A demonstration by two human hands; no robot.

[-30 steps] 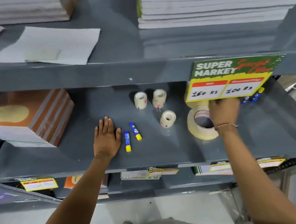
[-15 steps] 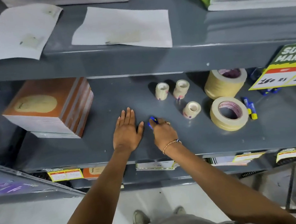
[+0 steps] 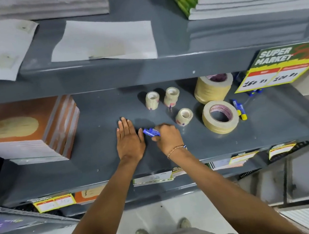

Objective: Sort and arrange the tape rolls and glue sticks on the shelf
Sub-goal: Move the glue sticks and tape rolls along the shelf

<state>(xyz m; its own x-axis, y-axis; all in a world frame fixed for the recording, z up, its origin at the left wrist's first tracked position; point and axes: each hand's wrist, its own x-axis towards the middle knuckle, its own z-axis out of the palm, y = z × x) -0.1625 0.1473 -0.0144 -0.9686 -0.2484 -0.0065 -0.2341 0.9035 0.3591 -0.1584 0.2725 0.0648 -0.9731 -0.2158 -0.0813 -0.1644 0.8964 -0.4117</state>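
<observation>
On the grey middle shelf (image 3: 95, 160), my right hand (image 3: 168, 138) is closed around blue glue sticks (image 3: 151, 132) whose ends stick out toward my left hand (image 3: 130, 140), which lies flat and open on the shelf just beside them. Three small tape rolls (image 3: 170, 104) stand behind my right hand. To the right, one large masking tape roll (image 3: 220, 116) lies flat, with another large roll (image 3: 213, 87) behind it. Two more blue and yellow glue sticks (image 3: 239, 108) lie right of the flat roll.
A stack of orange-covered notebooks (image 3: 28, 130) fills the shelf's left end. A yellow and green price sign (image 3: 277, 69) hangs from the upper shelf edge at right, with more blue glue sticks (image 3: 255, 91) beneath it. Loose paper sheets (image 3: 103, 40) and paper stacks lie on the upper shelf.
My right hand left the large tape roll at the right, moved to the glue sticks beside my left hand and closed on them. The left hand stayed flat.
</observation>
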